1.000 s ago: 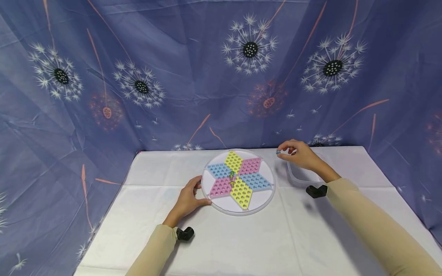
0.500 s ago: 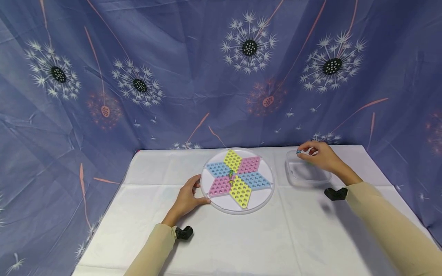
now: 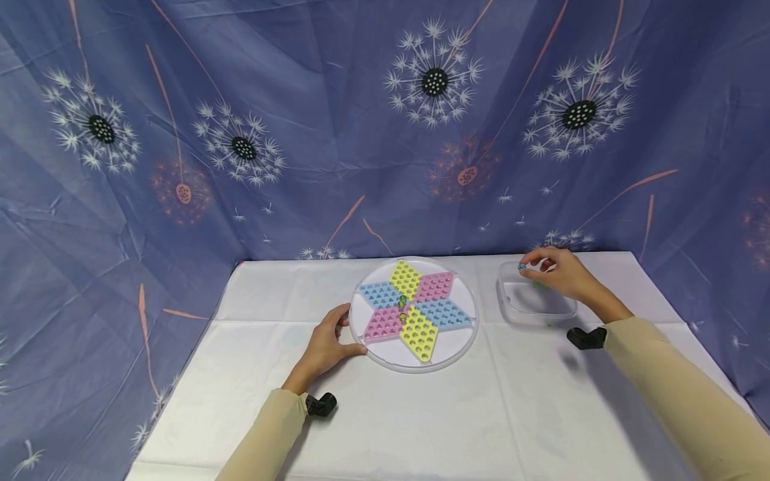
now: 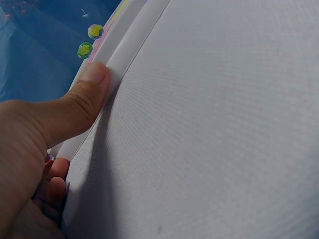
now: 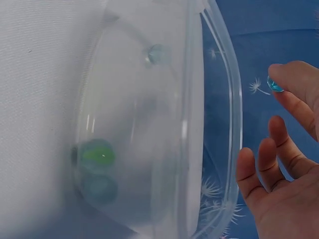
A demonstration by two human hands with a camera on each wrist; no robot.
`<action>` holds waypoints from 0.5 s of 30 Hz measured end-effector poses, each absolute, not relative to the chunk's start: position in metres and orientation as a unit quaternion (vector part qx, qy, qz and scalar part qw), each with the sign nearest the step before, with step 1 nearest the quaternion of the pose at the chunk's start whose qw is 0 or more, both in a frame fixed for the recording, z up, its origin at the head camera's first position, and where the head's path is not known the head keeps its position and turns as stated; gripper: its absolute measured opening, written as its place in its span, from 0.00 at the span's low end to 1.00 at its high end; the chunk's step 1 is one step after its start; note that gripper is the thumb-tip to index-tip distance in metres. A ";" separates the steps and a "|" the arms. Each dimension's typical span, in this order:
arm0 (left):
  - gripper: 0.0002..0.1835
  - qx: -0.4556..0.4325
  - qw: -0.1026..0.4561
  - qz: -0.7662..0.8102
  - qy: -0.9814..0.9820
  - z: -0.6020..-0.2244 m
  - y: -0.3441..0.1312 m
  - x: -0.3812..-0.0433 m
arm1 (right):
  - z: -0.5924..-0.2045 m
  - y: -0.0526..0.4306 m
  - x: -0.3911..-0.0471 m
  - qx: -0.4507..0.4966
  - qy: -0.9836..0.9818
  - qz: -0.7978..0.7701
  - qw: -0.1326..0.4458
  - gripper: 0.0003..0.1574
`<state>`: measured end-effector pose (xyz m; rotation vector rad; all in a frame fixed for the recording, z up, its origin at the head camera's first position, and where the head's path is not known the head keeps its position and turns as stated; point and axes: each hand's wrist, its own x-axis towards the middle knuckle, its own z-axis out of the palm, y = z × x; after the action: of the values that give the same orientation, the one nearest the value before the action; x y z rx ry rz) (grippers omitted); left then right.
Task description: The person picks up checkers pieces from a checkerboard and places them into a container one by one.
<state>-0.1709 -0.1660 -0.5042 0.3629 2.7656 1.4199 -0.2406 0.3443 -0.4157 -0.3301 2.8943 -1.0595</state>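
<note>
At the board's left edge, my left hand point(image 3: 325, 344) grips the rim of a round white Chinese checkers board point(image 3: 454, 341). In the left wrist view the thumb lies on the rim, with the other fingers partly hidden at the side. The board has a star of yellow, pink and blue points. A few marbles point(image 3: 403, 302), greenish and yellow, sit near its middle. To the right, my right hand point(image 3: 559, 272) pinches a clear blue marble point(image 5: 274, 84) between thumb and index finger, above a clear plastic container point(image 5: 164, 124). Its other fingers are loosely bent.
Inside the container lie a green marble point(image 5: 99, 155), a bluish marble point(image 5: 98, 188) beside it, and a pale marble point(image 5: 157, 54) farther off. Everything stands on a white cloth-covered table point(image 3: 433, 427). A blue dandelion-patterned curtain point(image 3: 337, 133) hangs behind.
My right hand has moved right with the blue marble, from left of the container to above it, and has barely moved in the last half second. My left hand stays on the rim.
</note>
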 end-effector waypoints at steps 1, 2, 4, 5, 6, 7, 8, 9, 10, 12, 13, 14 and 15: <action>0.55 0.116 0.005 0.453 0.884 -0.504 -0.166 -0.171 | -0.417 0.344 -0.241 -0.106 0.934 -0.341 0.023 0.25; 0.55 0.116 0.005 0.454 0.884 -0.505 -0.166 -0.171 | -0.418 0.343 -0.242 -0.107 0.933 -0.342 0.025 0.25; 0.55 0.116 0.005 0.454 0.883 -0.505 -0.166 -0.171 | -0.421 0.342 -0.243 -0.109 0.934 -0.338 0.030 0.24; 0.55 0.116 0.006 0.454 0.883 -0.505 -0.166 -0.171 | -0.423 0.341 -0.244 -0.110 0.934 -0.338 0.032 0.23; 0.55 0.116 0.006 0.453 0.884 -0.505 -0.166 -0.172 | -0.424 0.340 -0.245 -0.111 0.935 -0.336 0.033 0.22; 0.55 0.116 0.007 0.453 0.884 -0.505 -0.166 -0.172 | -0.425 0.340 -0.245 -0.112 0.935 -0.334 0.035 0.22; 0.55 0.116 0.007 0.452 0.884 -0.505 -0.167 -0.172 | -0.427 0.339 -0.246 -0.114 0.935 -0.334 0.037 0.21; 0.55 0.115 0.007 0.451 0.885 -0.505 -0.167 -0.172 | -0.428 0.339 -0.247 -0.115 0.935 -0.333 0.038 0.20; 0.55 0.115 0.007 0.450 0.886 -0.505 -0.167 -0.172 | -0.429 0.338 -0.247 -0.115 0.935 -0.334 0.041 0.20; 0.55 0.115 0.007 0.449 0.886 -0.505 -0.167 -0.172 | -0.431 0.338 -0.248 -0.114 0.934 -0.335 0.046 0.19; 0.55 0.115 0.008 0.449 0.886 -0.505 -0.167 -0.171 | -0.432 0.338 -0.248 -0.114 0.934 -0.336 0.048 0.19; 0.55 0.115 0.007 0.450 0.886 -0.505 -0.167 -0.171 | -0.433 0.338 -0.248 -0.114 0.934 -0.335 0.050 0.20; 0.55 0.115 0.007 0.449 0.886 -0.505 -0.167 -0.171 | -0.433 0.338 -0.248 -0.113 0.934 -0.335 0.052 0.20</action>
<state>-0.1714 -0.1670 -0.5047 0.3586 2.7715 1.4063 -0.2475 0.3379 -0.4331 -0.3439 2.8401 -1.0196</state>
